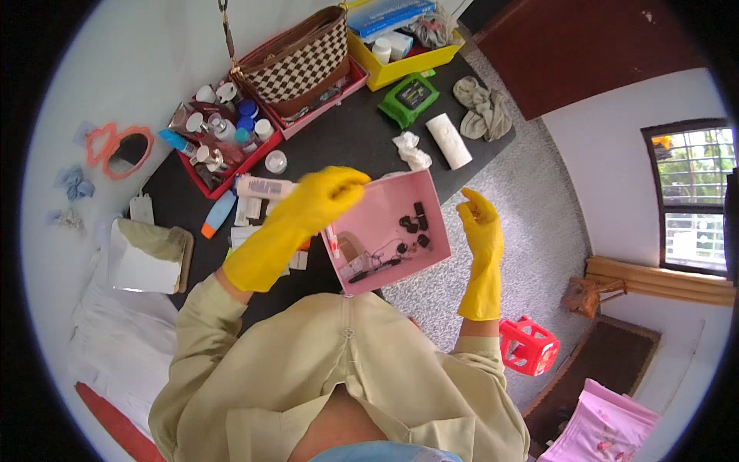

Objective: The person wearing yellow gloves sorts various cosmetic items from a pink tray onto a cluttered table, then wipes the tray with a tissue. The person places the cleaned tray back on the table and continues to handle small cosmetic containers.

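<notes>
A broad black worktop (342, 127) spreads beyond the yellow rubber-gloved left grip (325, 197). Between it and the yellow rubber-gloved right grip (483, 223) sits a pink, open-topped rectangular box (389, 204). The left grip bends over the box's far left corner; whether it pinches anything, I cannot tell. The right grip, just beside the box, is loosely curled, fingertips spread. Between both, small, knobby black pieces (420, 216) lie inside.

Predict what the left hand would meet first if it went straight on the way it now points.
Probably the crumpled tissue, though the left hand might first brush the far rim of the pink box; depth is unclear here.
</notes>
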Demonstrator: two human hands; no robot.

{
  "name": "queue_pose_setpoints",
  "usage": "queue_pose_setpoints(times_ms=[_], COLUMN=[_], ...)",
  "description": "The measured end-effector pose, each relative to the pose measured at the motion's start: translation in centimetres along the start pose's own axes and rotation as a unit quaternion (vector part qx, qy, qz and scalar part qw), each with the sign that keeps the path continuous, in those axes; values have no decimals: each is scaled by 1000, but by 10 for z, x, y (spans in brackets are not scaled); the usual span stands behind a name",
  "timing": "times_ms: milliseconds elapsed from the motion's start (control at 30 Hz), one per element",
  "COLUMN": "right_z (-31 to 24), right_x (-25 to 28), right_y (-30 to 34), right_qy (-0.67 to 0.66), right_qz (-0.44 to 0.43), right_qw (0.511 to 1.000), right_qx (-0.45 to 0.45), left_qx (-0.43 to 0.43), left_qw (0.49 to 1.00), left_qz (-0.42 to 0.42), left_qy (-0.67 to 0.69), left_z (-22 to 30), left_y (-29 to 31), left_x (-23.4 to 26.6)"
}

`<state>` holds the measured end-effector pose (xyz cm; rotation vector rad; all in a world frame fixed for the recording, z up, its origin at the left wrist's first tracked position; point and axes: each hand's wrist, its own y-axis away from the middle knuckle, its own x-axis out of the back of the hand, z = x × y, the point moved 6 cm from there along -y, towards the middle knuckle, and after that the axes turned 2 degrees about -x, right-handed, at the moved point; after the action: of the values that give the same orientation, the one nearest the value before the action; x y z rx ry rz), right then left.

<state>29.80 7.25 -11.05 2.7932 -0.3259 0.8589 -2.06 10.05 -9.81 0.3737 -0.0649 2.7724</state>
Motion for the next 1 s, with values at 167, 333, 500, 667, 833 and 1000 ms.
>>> queue_pose_setpoints(times_ms=[167, 333, 500, 667, 833, 1000], right_z=[42, 34, 39, 18, 11, 4], right_x=[2, 2, 1, -3, -54, -119], right_y=[31, 50, 60, 67, 60, 56], right_qy=[-77, -117, -152, -167, 9, 108], right_qz=[-9, -27, -52, -121, -280, -378], right_qw=[995, 992, 987, 979, 952, 883], right_qx=[-55, -32, -6, 11, 124, 256], left_qx=[9, -79, 100, 86, 179, 229], left_qw=[941, 760, 866, 909, 963, 969], left_qz=[-221, -403, -320, -293, -153, -79], left_qy=[-257, -503, -371, -284, -132, 56], left_z=[-60, -68, -86, -84, -63, -56], left_y=[10, 35, 43, 35, 33, 46], left_x=[-94, -148, -152, -120, -78, -72])
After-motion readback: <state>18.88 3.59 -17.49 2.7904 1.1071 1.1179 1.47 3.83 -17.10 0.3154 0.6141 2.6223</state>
